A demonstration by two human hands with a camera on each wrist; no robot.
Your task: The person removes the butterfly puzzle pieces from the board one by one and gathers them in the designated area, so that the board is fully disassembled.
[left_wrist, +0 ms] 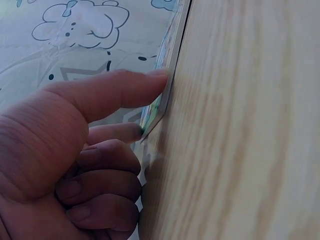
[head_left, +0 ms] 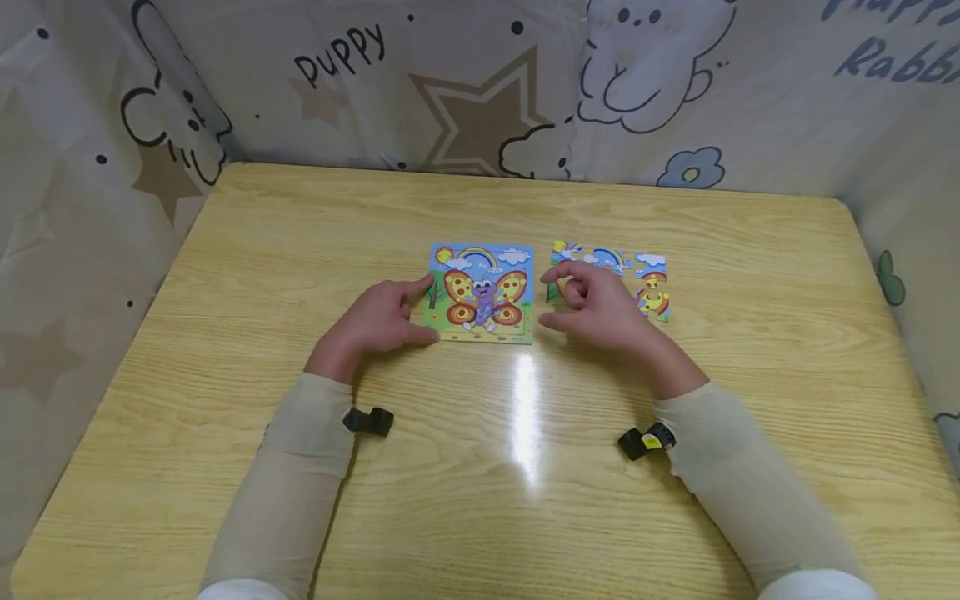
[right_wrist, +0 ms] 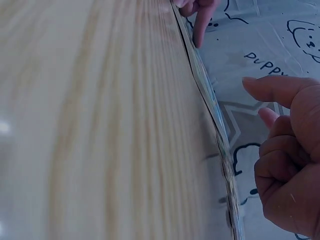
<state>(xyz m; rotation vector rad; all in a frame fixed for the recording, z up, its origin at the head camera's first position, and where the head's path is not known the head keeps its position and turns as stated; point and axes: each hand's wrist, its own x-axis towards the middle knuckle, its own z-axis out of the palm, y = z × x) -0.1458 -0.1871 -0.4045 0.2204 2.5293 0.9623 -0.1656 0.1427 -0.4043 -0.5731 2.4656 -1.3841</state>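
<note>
A butterfly picture board (head_left: pixel 487 292) lies flat on the table. My left hand (head_left: pixel 381 318) touches its left side, the straight index finger at the edge and the thumb at the near corner; the remaining fingers curl under. In the left wrist view the thumb tip meets the rim of the board (left_wrist: pixel 172 62). To the board's right, my right hand (head_left: pixel 603 310) hovers with thumb and index finger apart, pinching nothing, other fingers curled. Beneath and behind it lie several jigsaw pieces (head_left: pixel 651 265) with cloud, rainbow and butterfly parts, some hidden by the hand.
The wood-grain table (head_left: pixel 450 500) stretches around the puzzle, with a bright light reflection near the middle. A cartoon-printed cloth (head_left: pixel 360 125) hangs at the back and both sides. Each sleeve carries a small black wrist camera (head_left: pixel 371 421).
</note>
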